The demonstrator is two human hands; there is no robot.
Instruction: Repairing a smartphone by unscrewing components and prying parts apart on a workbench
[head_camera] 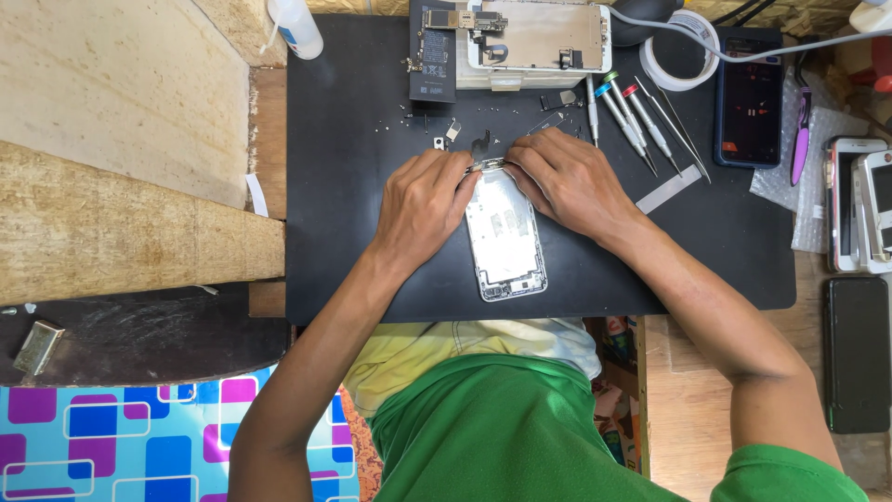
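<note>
Nearest the camera, the person's green shirt fills the lower frame, both bare forearms reaching up onto a black mat that covers the surface. On the mat lies an opened phone shell, silver inside, long axis running away from the person. The left hand rests at the shell's upper left edge, fingers curled and pressing on its top corner; the right hand sits at the upper right, fingers bent and pinched at the same top edge — whether they grip a small part there cannot be told. Just beyond the fingertips, loose screws and small brackets are scattered. Further right lie screwdrivers and tweezers. Farthest back sit a removed screen, a tape roll and a dark phone.
</note>
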